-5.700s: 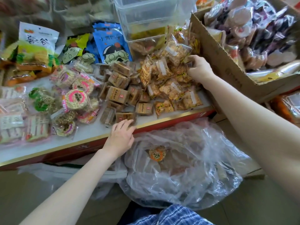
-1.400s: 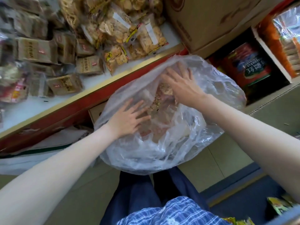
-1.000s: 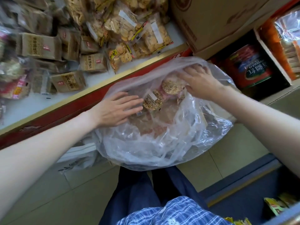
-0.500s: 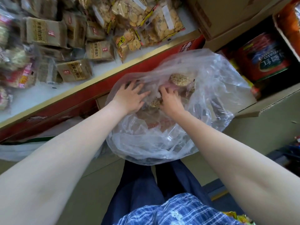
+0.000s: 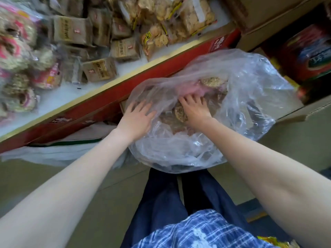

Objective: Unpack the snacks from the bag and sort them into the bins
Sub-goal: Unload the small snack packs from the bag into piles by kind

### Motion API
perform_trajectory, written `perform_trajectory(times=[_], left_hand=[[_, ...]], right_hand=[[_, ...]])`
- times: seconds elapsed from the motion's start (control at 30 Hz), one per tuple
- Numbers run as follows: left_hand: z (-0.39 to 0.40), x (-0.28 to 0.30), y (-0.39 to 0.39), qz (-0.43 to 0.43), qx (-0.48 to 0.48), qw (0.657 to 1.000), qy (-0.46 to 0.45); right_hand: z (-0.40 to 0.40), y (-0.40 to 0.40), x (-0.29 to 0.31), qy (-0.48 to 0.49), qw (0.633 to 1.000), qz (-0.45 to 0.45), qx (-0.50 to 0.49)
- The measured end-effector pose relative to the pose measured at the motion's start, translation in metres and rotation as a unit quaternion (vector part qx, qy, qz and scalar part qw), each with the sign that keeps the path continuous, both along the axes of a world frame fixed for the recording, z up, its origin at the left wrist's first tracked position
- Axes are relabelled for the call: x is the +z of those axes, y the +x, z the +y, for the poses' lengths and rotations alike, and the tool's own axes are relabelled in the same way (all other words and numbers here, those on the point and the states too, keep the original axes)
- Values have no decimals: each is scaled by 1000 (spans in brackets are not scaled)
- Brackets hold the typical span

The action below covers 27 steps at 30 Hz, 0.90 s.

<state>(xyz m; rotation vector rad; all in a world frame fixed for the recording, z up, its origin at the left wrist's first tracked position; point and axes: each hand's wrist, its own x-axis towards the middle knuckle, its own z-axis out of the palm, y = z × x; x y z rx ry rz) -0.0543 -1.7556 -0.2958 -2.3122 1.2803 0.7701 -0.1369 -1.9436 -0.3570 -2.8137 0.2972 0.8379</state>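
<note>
Since half a second ago, left hand has shifted outward onto the clear plastic bag at frame centre, fingers spread, released. Right hand inside presses round snacks, grip unclear. Sorted packets cover the desk, upper left.

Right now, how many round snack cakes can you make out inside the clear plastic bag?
2. One round cake lies at the far side of the clear bag; another sits beside the right hand. More may be hidden beneath the hands and crumpled plastic.
</note>
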Motion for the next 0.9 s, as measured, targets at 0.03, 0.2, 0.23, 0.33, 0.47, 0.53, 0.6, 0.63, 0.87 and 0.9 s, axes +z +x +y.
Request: perform_trajectory(times=[0.03, 0.2, 0.23, 0.33, 0.47, 0.53, 0.6, 0.63, 0.87, 0.9], left_hand=[[7, 0, -2, -2, 7, 1000, 8], [18, 5, -4, 11, 34, 999, -5], [17, 10, -4, 18, 36, 999, -10], [16, 25, -4, 0, 19, 999, -36], [21, 48, 3, -26, 73, 992, -95], [26, 59, 8, -20, 113, 987, -111], [31, 68, 10, -2, 166, 978, -128], [35, 71, 10, 7, 197, 970, -140], [72, 79, 16, 5, 347, 918, -192], [81, 79, 18, 0, 364, 909, -202]], right_hand=[[2, -6, 1, -19, 1000, -8, 1], [-11, -17, 36, 128, 987, -52, -81], [-16, -12, 51, 165, 980, -64, -89], [-32, 7, 97, 218, 965, -120, -81], [-39, 40, 156, 263, 921, -231, -169], [-37, 62, 177, 268, 904, -268, -198], [-33, 82, 192, 282, 891, -274, -229], [-30, 91, 195, 298, 884, -268, -242], [21, 132, 208, 335, 896, -210, -204], [31, 138, 210, 323, 906, -206, -181]])
